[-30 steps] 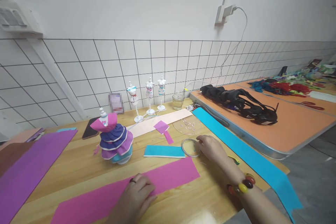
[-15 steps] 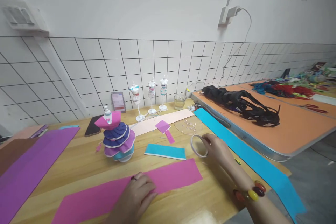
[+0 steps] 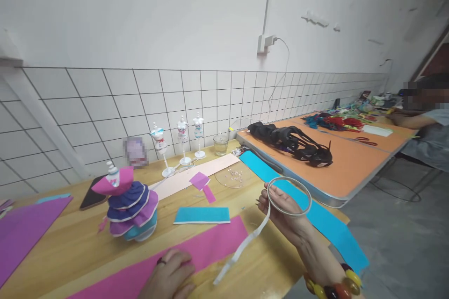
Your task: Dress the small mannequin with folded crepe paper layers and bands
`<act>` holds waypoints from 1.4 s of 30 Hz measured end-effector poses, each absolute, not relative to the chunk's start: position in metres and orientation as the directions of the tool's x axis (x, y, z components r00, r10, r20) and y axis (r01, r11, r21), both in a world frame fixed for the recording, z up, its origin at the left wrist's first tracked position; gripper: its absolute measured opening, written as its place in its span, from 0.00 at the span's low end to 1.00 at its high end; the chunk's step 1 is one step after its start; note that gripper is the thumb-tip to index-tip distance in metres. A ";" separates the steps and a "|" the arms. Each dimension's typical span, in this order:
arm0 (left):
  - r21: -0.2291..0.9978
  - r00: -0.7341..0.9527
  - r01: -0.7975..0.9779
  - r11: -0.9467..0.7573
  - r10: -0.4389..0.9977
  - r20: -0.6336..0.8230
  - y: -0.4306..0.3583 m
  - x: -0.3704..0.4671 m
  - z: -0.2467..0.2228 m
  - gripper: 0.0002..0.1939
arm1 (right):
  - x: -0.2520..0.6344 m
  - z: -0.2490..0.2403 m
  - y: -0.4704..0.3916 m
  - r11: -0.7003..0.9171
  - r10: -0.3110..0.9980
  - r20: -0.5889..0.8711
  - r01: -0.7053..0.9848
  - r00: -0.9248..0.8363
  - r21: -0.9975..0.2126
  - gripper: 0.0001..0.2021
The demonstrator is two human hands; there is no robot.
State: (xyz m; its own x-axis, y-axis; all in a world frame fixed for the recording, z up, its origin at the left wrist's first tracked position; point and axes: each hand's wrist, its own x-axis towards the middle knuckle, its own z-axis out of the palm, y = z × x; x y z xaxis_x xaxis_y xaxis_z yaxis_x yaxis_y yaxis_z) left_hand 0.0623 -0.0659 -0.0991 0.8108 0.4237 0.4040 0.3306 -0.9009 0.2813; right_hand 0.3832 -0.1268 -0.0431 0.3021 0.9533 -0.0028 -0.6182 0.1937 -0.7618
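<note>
My right hand point(image 3: 291, 224) is raised over the table, palm up, fingers curled round a thin roll of white tape point(image 3: 310, 202). A loose white end of the tape hangs down to the left. My left hand point(image 3: 170, 273) lies with fingers down on a long pink felt-like strip point(image 3: 222, 245). Beyond that strip is a short blue piece point(image 3: 202, 214) with a white lower edge. To the left stands a small dress form point(image 3: 131, 208) in a layered pink, navy, purple and blue dress.
Three small white dress forms point(image 3: 182, 133) stand by the wall beside a glass point(image 3: 220, 145). A clear dish point(image 3: 233, 177) holds small beads. Black straps point(image 3: 287, 142) lie on the orange table point(image 3: 329, 182). Another person point(image 3: 430, 126) sits far right.
My right hand has turned palm up and lifted the tape roll nearer, with a strip now hanging from it. My left hand stays on the pink strip. The view has swung right.
</note>
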 end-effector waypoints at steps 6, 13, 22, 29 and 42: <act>0.753 0.596 0.416 -0.510 0.778 0.199 -0.087 0.081 -0.051 0.13 | 0.347 -0.045 -0.133 0.123 0.990 0.053 -0.621 0.130 -0.774 0.11; 0.916 0.681 0.060 0.396 0.655 -0.327 -0.100 0.114 -0.032 0.24 | 0.316 -0.057 -0.132 0.197 0.979 0.154 -0.439 0.132 -0.877 0.12; 0.751 0.831 0.119 0.650 0.349 -0.434 -0.106 0.120 -0.032 0.18 | 0.319 -0.060 -0.136 0.206 0.974 0.177 -0.231 0.142 -0.951 0.11; 0.777 0.776 0.124 0.617 0.428 -0.463 -0.100 0.110 -0.030 0.13 | 0.326 -0.074 -0.144 0.019 0.995 0.056 -0.380 -0.087 -0.925 0.10; 0.827 0.645 0.405 0.391 0.518 -0.561 -0.088 0.085 -0.050 0.18 | 0.345 -0.079 -0.172 -0.419 0.891 -0.304 -0.352 -0.338 -0.837 0.16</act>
